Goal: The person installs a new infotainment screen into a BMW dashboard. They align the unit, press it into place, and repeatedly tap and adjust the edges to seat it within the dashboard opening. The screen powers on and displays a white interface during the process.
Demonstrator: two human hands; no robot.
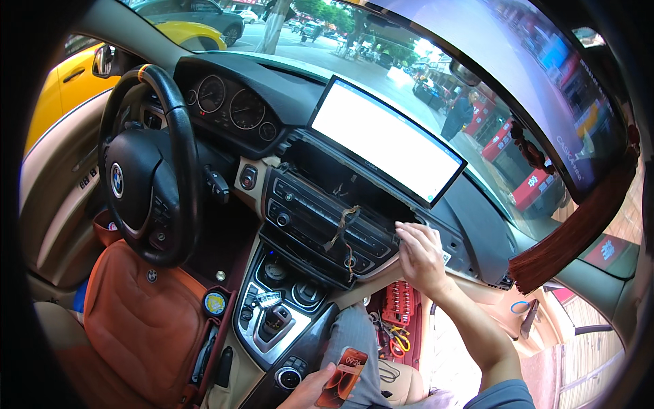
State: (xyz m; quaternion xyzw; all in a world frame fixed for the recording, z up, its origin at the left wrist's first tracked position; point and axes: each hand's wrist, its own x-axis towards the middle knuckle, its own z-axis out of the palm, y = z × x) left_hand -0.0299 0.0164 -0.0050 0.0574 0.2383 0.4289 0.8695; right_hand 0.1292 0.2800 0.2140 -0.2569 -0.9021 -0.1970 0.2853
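Note:
My left hand point(308, 390) holds a phone point(346, 371) at the lower edge, beside the center console. My right hand point(421, 249) reaches to the right end of the dashboard opening point(361, 194), fingers curled together at its edge; what they grip is too small to make out. Above the opening stands a wide display point(385, 136) with a lit white screen. A bundle of loose wires point(349, 221) hangs from the opening over the control panel point(300, 208) with its knobs and buttons.
Left are the steering wheel point(184, 184) and orange-covered seat point(143, 307). The gear selector point(276, 320) sits below the panel. A red tool case point(398, 303) and pliers point(398, 341) lie beside my leg. A tassel point(572, 242) hangs at upper right; a person point(460, 112) stands outside the windshield.

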